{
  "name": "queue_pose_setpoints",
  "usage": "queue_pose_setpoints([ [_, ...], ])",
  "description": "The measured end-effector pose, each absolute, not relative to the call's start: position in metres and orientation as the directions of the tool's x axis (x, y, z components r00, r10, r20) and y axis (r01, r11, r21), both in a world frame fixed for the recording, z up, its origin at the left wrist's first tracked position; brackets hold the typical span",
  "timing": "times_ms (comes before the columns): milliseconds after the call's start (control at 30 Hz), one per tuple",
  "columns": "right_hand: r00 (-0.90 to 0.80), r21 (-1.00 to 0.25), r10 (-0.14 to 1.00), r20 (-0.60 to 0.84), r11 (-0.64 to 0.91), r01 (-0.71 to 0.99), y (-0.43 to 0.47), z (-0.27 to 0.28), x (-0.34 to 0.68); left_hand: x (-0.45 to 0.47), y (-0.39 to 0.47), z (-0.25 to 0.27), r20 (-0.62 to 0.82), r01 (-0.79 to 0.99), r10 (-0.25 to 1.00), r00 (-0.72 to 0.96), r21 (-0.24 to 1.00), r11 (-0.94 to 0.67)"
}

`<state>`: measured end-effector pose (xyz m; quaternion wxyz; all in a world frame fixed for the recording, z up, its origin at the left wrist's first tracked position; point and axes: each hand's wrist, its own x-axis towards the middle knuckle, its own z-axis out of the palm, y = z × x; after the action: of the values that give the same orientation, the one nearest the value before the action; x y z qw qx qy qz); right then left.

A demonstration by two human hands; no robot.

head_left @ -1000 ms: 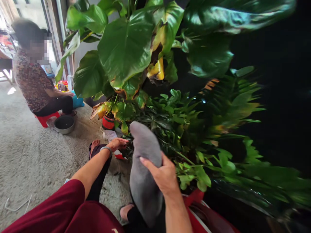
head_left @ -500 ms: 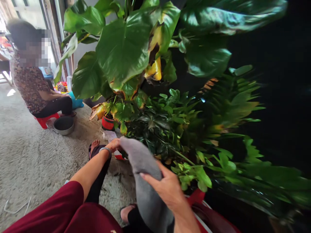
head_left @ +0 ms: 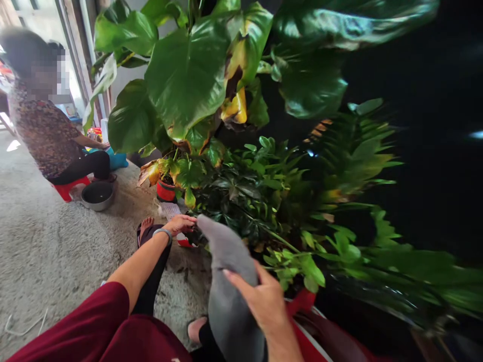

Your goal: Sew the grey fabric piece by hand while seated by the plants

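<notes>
A long grey stuffed plush piece (head_left: 232,301) with a narrow, bent tip stands upright in front of my lap. My right hand (head_left: 260,296) is closed around its middle from the right side, the thumb lying across the front. Beside the narrow tip is my left hand (head_left: 182,224), its fingers stretched out toward the tip and not wrapped around it. Whether the fingertips still touch the plush I cannot tell. A bracelet circles my left wrist. The lower end of the plush runs out of view at the bottom.
Leafy potted plants (head_left: 188,80) fill the middle and right. A red pot (head_left: 166,191) and a printed paper (head_left: 170,210) are on the concrete floor. At left a person (head_left: 43,125) sits on a red stool (head_left: 70,190) near a grey basin (head_left: 97,197).
My left hand's fingers have loosened from the plush tip and straightened. The plush and my right hand have shifted slightly right. The seated person's arm has stretched forward.
</notes>
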<state>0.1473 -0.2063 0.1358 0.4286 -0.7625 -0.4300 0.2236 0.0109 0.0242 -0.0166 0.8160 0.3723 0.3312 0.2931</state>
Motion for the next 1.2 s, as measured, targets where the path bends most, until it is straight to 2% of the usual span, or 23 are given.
queue_pose_setpoints([
  [100, 0.765, -0.842, 0.615, 0.191, -0.298, 0.450, -0.193, 0.163, 0.170, 0.010, 0.023, -0.013, -0.321, -0.251, 0.714, 0.622, 0.782, 0.571],
  [167, 0.797, -0.846, 0.549, 0.252, -0.274, 0.457, -0.172, 0.168, 0.174, 0.011, 0.021, -0.013, -0.329, -0.255, 0.717, 0.615, 0.778, 0.575],
  [233, 0.752, -0.847, 0.620, 0.223, -0.258, 0.464, -0.156, 0.156, 0.164, 0.014, 0.018, -0.014, -0.336, -0.252, 0.714, 0.614, 0.774, 0.581],
  [333, 0.598, -0.843, 0.797, 0.083, -0.264, 0.468, -0.166, 0.122, 0.138, 0.016, 0.018, -0.017, -0.344, -0.247, 0.712, 0.612, 0.772, 0.586],
  [367, 0.564, -0.849, 0.825, 0.046, -0.265, 0.457, -0.176, 0.112, 0.131, 0.016, 0.019, -0.017, -0.343, -0.243, 0.707, 0.619, 0.772, 0.587],
  [433, 0.589, -0.865, 0.808, 0.016, -0.284, 0.414, -0.199, 0.102, 0.127, 0.014, 0.021, -0.017, -0.335, -0.237, 0.692, 0.639, 0.771, 0.591],
  [467, 0.645, -0.871, 0.764, 0.028, -0.298, 0.391, -0.207, 0.103, 0.131, 0.013, 0.023, -0.017, -0.331, -0.237, 0.687, 0.646, 0.769, 0.593],
  [567, 0.821, -0.855, 0.547, 0.161, -0.339, 0.393, -0.210, 0.125, 0.156, 0.011, 0.024, -0.015, -0.327, -0.250, 0.697, 0.638, 0.768, 0.590],
  [633, 0.854, -0.805, 0.459, 0.245, -0.395, 0.444, -0.193, 0.141, 0.175, 0.011, 0.023, -0.014, -0.326, -0.258, 0.705, 0.630, 0.768, 0.586],
  [700, 0.844, -0.741, 0.480, 0.238, -0.472, 0.478, -0.175, 0.143, 0.186, 0.013, 0.020, -0.015, -0.326, -0.261, 0.709, 0.625, 0.769, 0.583],
  [800, 0.781, -0.699, 0.616, 0.104, -0.513, 0.498, -0.169, 0.116, 0.184, 0.013, 0.018, -0.017, -0.330, -0.254, 0.715, 0.616, 0.776, 0.577],
  [867, 0.732, -0.746, 0.682, 0.009, -0.483, 0.459, -0.185, 0.091, 0.174, 0.012, 0.020, -0.019, -0.327, -0.252, 0.717, 0.615, 0.781, 0.572],
  [967, 0.749, -0.842, 0.660, -0.064, -0.438, 0.314, -0.220, 0.076, 0.162, 0.009, 0.025, -0.019, -0.313, -0.251, 0.714, 0.627, 0.786, 0.566],
  [1033, 0.827, -0.869, 0.562, 0.012, -0.403, 0.286, -0.232, 0.091, 0.161, 0.009, 0.028, -0.019, -0.311, -0.247, 0.712, 0.630, 0.789, 0.563],
  [1133, 0.906, -0.859, 0.339, 0.254, -0.351, 0.372, -0.219, 0.129, 0.171, 0.012, 0.026, -0.018, -0.313, -0.248, 0.720, 0.619, 0.792, 0.558],
  [1200, 0.895, -0.845, 0.282, 0.346, -0.320, 0.428, -0.197, 0.143, 0.179, 0.015, 0.023, -0.018, -0.315, -0.248, 0.728, 0.608, 0.796, 0.552],
])
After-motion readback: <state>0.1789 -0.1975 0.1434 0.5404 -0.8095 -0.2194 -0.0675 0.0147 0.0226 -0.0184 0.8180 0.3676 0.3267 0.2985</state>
